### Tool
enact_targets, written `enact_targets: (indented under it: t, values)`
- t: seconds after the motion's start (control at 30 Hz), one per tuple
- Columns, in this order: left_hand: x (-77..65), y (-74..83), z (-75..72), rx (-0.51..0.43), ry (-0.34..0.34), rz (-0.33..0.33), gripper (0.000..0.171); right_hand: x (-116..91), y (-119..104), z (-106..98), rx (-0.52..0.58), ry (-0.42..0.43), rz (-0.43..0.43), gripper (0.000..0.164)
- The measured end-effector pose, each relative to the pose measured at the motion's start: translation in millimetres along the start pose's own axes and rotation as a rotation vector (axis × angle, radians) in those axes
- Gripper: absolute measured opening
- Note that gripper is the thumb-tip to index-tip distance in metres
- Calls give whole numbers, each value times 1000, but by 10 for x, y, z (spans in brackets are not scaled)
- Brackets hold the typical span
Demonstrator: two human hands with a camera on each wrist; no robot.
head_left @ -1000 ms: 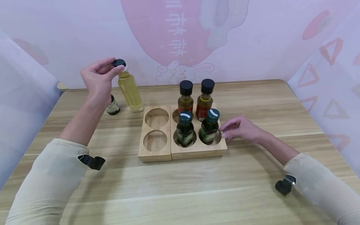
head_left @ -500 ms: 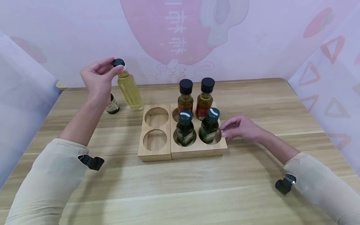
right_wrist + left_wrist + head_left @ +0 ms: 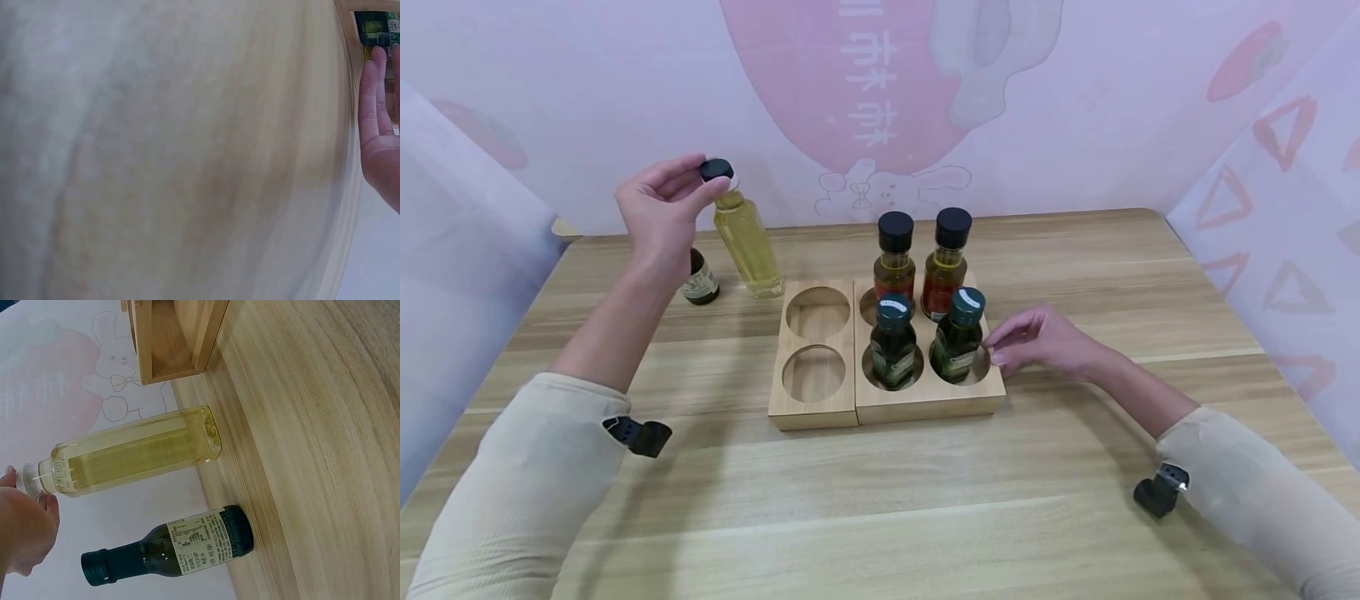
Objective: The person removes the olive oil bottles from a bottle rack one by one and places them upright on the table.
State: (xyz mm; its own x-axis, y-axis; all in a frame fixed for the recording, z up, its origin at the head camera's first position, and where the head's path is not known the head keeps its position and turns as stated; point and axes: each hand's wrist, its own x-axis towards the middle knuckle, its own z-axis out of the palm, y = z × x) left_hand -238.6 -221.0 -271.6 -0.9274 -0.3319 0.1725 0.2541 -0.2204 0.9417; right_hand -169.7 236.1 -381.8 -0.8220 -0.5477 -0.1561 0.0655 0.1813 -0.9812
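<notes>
"What was in the left hand (image 3: 658,208)?"

"Thumb and fingers pinched the dark cap (image 3: 717,169) of the pale oil bottle (image 3: 748,246), a clear, smooth, square-sided body with yellow liquid. It was just off the rear left corner of the rack (image 3: 925,410); I couldn't tell whether its base touched the wood."

"And the right hand (image 3: 1037,342)?"

"Uncurled, the fingers reaching out straight, with their tips at the rack's right edge."

"What was the rack like?"

"Smooth, light wood, squared edges, two sections butted together. The left section's round hollows (image 3: 814,375) showed their wooden floors. On the right section, two green-capped bottles (image 3: 892,358) of dark glass stood in front, and two red-labelled bottles (image 3: 946,279) with black caps behind."

"How much room was there?"

"A narrow strip lay between the pale bottle and the dark green bottle (image 3: 203,540), which had a printed cream label. The grained tabletop (image 3: 880,517) stretched wide from the rack's front edge toward the person, between both sleeves (image 3: 535,467). Behind, its rear edge ran close to the printed backdrop (image 3: 1060,150)."
</notes>
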Motion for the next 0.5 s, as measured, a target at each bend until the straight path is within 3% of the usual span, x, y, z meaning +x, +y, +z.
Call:
enact_targets:
  t: [0.2, 0.5]
  values:
    - [-39, 48, -24, 14, -23, -17, 42, -3, 4, -5, 3, 5, 5, 21]
    - [-145, 158, 23, -27, -19, 164, 36, 5, 2, -32, -3, 8, 11, 18]
